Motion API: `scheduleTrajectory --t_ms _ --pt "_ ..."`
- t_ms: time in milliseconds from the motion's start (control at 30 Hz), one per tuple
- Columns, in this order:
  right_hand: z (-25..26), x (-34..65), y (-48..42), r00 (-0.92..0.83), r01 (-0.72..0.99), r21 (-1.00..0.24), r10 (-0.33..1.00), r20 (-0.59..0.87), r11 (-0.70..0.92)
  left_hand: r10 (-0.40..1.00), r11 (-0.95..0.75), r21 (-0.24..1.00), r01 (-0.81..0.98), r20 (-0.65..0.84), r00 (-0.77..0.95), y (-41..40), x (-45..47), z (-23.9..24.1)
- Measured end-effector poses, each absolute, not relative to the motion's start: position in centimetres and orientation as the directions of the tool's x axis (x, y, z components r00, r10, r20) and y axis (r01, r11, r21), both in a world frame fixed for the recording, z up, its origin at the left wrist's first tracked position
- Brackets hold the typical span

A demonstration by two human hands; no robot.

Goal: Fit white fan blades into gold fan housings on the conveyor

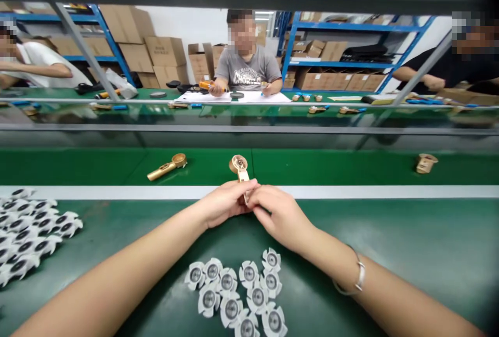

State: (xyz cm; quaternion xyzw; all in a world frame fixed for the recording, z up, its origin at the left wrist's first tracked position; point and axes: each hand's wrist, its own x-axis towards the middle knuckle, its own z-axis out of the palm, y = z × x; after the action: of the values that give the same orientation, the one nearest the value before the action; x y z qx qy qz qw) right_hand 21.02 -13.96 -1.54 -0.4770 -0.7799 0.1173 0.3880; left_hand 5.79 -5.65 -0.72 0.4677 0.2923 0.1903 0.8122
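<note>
My left hand (pixel 224 203) and my right hand (pixel 277 215) meet at the middle of the green bench, both closed on the handle of a small gold fan body (pixel 239 166). Its round head sticks up above my fingers, over the edge of the conveyor belt. Just below my hands lies a cluster of several white fan blades (pixel 237 290) with grey hubs. A silver bracelet (pixel 358 277) circles my right wrist.
A larger pile of white fan blades (pixel 29 233) lies at the left edge. On the green conveyor belt (pixel 331 168) rest another gold fan body (pixel 167 167) and a gold part (pixel 425 163). Three people sit across the line, with blue shelves of cartons behind.
</note>
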Motion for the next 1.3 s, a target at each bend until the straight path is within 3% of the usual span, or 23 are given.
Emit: scheduleTrajectory --t_ms 100,133,200,267,333,567,800,1033,1167,1300 --pt "-0.7 21.6 -14.6 -0.308 0.528 -0.67 0.853 0.421 0.521 0.721 0.455 0.881 -0.13 -0.279 0.634 -5.6 6.1 -2.1" --pt "-0.3 22.5 -14.6 -0.313 0.532 -0.725 0.897 0.311 0.437 0.751 0.44 0.885 -0.15 -0.272 0.601 -5.2 6.1 -2.4" --pt "0.3 24.6 -14.6 -0.39 0.576 -0.794 0.919 -0.06 0.193 0.789 0.409 0.895 -0.176 -0.251 0.561 -4.3 5.8 -2.9" --pt "0.8 26.2 -14.6 -0.474 0.661 -0.751 0.774 -0.421 -0.004 0.805 0.384 0.905 -0.183 -0.231 0.547 -3.4 5.6 -3.1" --pt "1.1 26.7 -14.8 -0.494 0.716 -0.695 0.659 -0.567 -0.061 0.803 0.361 0.915 -0.181 -0.207 0.559 -3.0 5.5 -3.2" --pt "0.6 24.5 -15.5 -0.484 0.711 -0.703 0.723 -0.493 -0.003 0.786 0.327 0.933 -0.15 -0.18 0.591 -3.2 5.6 -3.0" --pt "0.2 25.1 -14.5 -0.497 0.605 -0.791 0.819 -0.287 0.09 0.785 0.278 0.95 -0.144 -0.138 0.604 -3.4 5.7 -3.0" --pt "0.3 25.3 -13.7 -0.257 0.313 -0.93 0.926 -0.277 -0.191 0.752 0.167 0.984 -0.061 -0.087 0.653 -3.6 5.8 -3.4" --pt "0.6 24.7 -13.6 -0.122 0.159 -0.978 0.981 -0.152 -0.132 0.695 0.062 0.996 0.064 -0.089 0.713 -4.1 5.8 -3.5" --pt "0.7 24.5 -13.5 0.082 0.121 -0.992 0.996 -0.032 -0.041 0.653 -0.089 0.984 0.155 -0.06 0.755 -4.6 5.7 -3.6"
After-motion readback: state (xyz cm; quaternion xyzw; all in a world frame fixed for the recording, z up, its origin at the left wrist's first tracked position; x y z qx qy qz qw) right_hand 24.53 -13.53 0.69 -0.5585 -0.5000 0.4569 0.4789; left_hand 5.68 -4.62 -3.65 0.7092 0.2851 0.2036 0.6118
